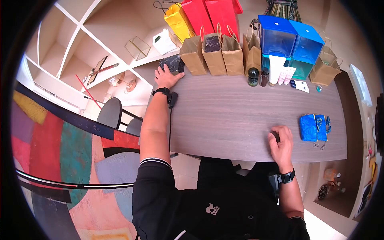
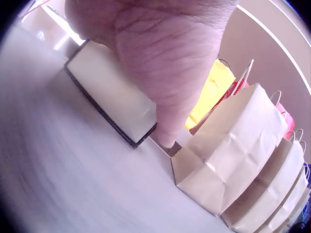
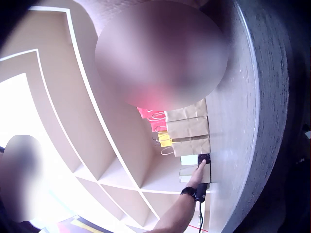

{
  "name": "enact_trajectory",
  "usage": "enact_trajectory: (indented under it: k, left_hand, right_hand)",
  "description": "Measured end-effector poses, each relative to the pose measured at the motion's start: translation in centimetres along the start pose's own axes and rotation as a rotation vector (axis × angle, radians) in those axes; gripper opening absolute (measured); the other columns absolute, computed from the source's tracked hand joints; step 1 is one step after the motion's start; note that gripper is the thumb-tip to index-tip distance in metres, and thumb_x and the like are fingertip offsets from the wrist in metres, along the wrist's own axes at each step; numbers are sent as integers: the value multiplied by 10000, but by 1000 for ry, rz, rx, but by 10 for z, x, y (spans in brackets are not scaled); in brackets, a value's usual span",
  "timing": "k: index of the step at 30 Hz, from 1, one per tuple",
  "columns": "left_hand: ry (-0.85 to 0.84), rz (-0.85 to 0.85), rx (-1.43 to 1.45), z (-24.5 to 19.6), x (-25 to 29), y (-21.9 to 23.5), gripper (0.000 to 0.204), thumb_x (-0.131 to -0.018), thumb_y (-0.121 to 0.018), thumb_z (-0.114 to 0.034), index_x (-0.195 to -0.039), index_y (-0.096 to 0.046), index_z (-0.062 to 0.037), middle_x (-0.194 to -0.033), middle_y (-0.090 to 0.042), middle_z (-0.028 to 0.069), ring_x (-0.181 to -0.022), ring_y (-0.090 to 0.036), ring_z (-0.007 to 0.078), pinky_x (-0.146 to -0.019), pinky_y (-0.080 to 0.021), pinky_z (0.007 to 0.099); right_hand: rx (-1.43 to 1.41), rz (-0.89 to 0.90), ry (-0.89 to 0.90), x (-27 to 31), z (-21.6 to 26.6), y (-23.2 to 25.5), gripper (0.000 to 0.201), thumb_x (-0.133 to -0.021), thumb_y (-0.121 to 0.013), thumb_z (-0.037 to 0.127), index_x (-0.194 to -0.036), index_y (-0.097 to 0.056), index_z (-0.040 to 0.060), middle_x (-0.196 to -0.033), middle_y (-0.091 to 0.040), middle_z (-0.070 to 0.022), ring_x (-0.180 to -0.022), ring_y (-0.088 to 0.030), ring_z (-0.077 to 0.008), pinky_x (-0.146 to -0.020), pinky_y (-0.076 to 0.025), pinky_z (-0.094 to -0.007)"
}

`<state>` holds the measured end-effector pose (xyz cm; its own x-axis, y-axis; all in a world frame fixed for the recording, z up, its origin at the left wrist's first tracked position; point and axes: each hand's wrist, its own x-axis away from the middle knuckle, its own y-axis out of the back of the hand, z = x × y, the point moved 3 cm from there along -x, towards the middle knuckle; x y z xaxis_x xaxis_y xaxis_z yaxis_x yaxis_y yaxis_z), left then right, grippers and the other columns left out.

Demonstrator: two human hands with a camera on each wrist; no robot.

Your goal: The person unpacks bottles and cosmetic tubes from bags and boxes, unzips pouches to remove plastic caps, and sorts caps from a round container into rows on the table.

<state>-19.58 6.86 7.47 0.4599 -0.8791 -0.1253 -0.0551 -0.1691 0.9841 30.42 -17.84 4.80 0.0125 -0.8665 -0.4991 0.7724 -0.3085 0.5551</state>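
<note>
My left hand is spread over a box with a black marbled top at the table's far left corner. In the left wrist view, the box shows a pale side with dark edges, and my left thumb comes down at its right end. The left fingertips are hidden there. Toward the front right, my right hand rests on the table with loosely curled fingers and nothing in it. The nearest thing to it is a blue fabric pouch with a patterned cord.
Brown paper bags line the table's back beside the box, with yellow and red bags behind. Blue clear bins, small bottles and tubes stand right of them. White shelving rises at left.
</note>
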Motion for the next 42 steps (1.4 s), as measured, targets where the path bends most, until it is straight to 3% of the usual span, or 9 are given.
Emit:
enact_trajectory:
  k: [2,4,7,12,14,15,22,28,42]
  left_hand:
    - [4,44,28,-1,4,6,1284,-656,-743,-782,-1617,-211,-118,-1678,-122,222,-1556,-83,393,-1222,-153,582]
    - [-41,-170,57,-7,16,12,1155,-685,-790,-688,-1571,-335,-103,-1610,-286,227,-1499,-237,402,-1199,-213,566]
    - [-421,-646,286,-40,56,51,605,-781,-826,-331,-1299,-639,-81,-1221,-586,151,-1188,-519,370,-1034,-407,506]
    - [-846,-605,437,-107,102,89,425,-861,-761,-178,-1267,-663,-94,-1179,-616,123,-989,-622,275,-875,-507,382]
    - [-800,-205,573,-132,109,93,422,-859,-759,-174,-1267,-668,-110,-1182,-615,117,-926,-637,260,-820,-524,380]
    - [-825,-170,554,-141,110,94,421,-862,-755,-185,-1270,-671,-125,-1183,-614,102,-889,-641,249,-803,-530,378]
    - [-904,-290,269,-158,78,81,318,-860,-731,-215,-1158,-697,-109,-1105,-642,108,-941,-649,301,-824,-526,397]
    - [-817,-194,195,-155,79,93,158,-848,-719,-198,-927,-666,-72,-927,-655,107,-940,-659,315,-787,-519,427]
    - [-1042,-215,345,-107,274,134,107,-787,-764,-134,-874,-701,-123,-835,-642,49,-795,-666,294,-676,-557,393]
  right_hand:
    - [2,1,-5,-3,1,0,202,-848,-699,177,-972,-657,25,-995,-646,-145,-941,-597,-347,-847,-465,-429]
    - [-1,-6,6,-4,0,1,196,-846,-697,173,-967,-656,25,-989,-647,-143,-939,-597,-347,-846,-464,-428]
    - [1,-6,17,-3,0,1,188,-843,-694,167,-960,-655,25,-978,-647,-140,-935,-599,-345,-844,-463,-426]
    - [-21,0,41,-3,0,1,183,-842,-690,167,-955,-653,28,-971,-647,-138,-932,-604,-342,-844,-462,-427]
    - [-22,-11,44,-3,0,2,184,-842,-687,171,-948,-651,24,-962,-648,-140,-933,-607,-342,-843,-462,-427]
    - [-21,-18,43,-2,0,3,184,-842,-687,171,-948,-651,24,-962,-648,-140,-933,-607,-342,-843,-462,-427]
    - [-103,-35,24,3,-10,2,190,-843,-691,187,-939,-658,26,-925,-644,-137,-874,-606,-335,-807,-455,-427]
    - [-90,-28,40,3,-9,4,186,-848,-694,203,-931,-657,40,-895,-640,-119,-843,-604,-319,-797,-449,-420]
    - [-125,7,19,2,-10,-2,180,-853,-692,181,-931,-652,24,-877,-626,-129,-822,-604,-323,-767,-464,-424]
